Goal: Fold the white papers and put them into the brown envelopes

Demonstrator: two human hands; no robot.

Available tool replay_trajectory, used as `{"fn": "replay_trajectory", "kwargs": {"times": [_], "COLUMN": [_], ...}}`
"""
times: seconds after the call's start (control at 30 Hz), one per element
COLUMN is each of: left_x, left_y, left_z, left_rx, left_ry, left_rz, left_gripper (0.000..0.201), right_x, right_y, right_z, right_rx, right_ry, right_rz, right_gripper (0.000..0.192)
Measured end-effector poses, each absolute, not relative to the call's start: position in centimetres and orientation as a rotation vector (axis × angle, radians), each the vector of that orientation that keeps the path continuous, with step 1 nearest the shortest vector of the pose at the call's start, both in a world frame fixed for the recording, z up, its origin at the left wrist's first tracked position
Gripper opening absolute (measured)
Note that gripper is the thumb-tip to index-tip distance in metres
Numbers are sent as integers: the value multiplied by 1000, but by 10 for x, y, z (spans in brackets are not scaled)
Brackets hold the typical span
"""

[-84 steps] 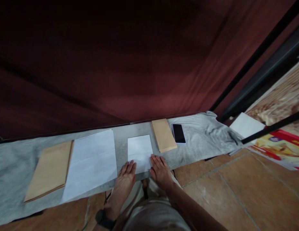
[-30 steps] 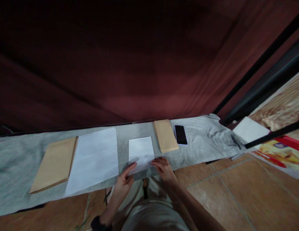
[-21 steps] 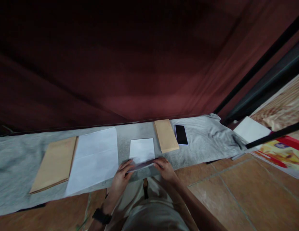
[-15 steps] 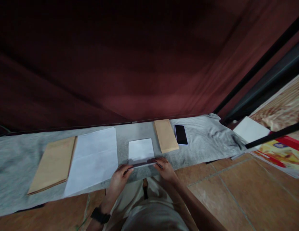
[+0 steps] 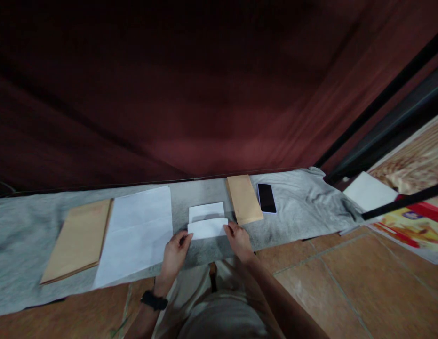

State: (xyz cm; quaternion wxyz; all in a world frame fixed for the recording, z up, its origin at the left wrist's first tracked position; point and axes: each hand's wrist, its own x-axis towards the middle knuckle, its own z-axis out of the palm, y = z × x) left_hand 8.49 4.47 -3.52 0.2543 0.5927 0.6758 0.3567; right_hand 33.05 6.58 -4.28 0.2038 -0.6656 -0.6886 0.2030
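Note:
A white sheet of paper (image 5: 207,229) lies in front of me with its near part bent up and over toward the far side. Its far part shows flat behind the bent flap. My left hand (image 5: 177,246) pinches the flap's left edge between thumb and fingers. At the opposite edge, my right hand (image 5: 237,237) pinches it the same way. Just beyond my right hand is a brown envelope stack (image 5: 244,199). Left of my left hand spreads a larger pile of white paper (image 5: 139,233).
Brown envelopes (image 5: 77,239) lie at the left on the grey cloth (image 5: 303,207). A phone (image 5: 266,197) rests to the right. Dark red curtain (image 5: 219,117) hangs behind. Black poles (image 5: 381,101) and a printed box (image 5: 414,221) stand at the right.
Both hands have turned the paper's near edge, which was seen edge-on, upward and away from me. Its broad white face now shows. The surrounding things have stayed put.

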Motion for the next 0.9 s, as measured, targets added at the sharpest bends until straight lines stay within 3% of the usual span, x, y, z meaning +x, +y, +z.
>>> {"fn": "replay_trajectory", "kwargs": {"times": [0.33, 0.57, 0.9], "left_x": [92, 98, 108], "left_y": [51, 69, 87], "left_z": [-39, -32, -19], "left_rx": [1575, 1606, 1637], "left_ry": [1964, 2138, 2334], "left_rz": [990, 775, 374], "left_gripper": [30, 20, 30], "right_x": [313, 303, 293], "right_y": [77, 87, 97], "right_z": [-36, -45, -59], "right_rx": [-1980, -2009, -2001], "right_ry": [-1908, -1909, -1896], "right_rz": [503, 376, 220], "right_gripper": [29, 26, 47]}}
